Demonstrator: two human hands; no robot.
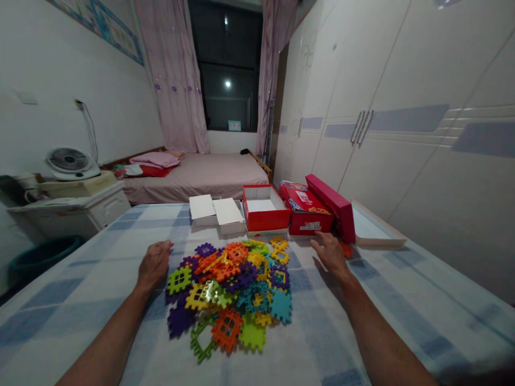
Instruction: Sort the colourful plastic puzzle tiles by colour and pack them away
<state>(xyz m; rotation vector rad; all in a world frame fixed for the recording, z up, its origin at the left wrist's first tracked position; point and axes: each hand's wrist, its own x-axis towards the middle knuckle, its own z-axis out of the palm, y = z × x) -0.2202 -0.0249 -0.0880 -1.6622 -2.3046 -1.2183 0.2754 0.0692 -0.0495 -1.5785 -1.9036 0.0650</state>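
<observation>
A heap of coloured plastic interlocking building pieces (227, 321), square with notched edges, lies on the table in orange, purple, yellow, green and blue. To the left of the heap, my left hand (154, 262) rests on the cloth, its fingers curled in and no piece visible in it. On the other side, my right hand (333, 256) is held open with fingers apart, pointing at the front of a red printed box (309, 224). Nothing shows in that hand. Just beyond it, an orange piece (346, 250) lies partly hidden by the hand.
Along the table's far side stand two small white boxes (229, 212), an open red box (267, 220), a leaning dark-pink lid (332, 206) and a shallow white tray (380, 241). A checked cloth (72, 300) covers the table. Behind are a bed (217, 169) and a wardrobe (402, 177).
</observation>
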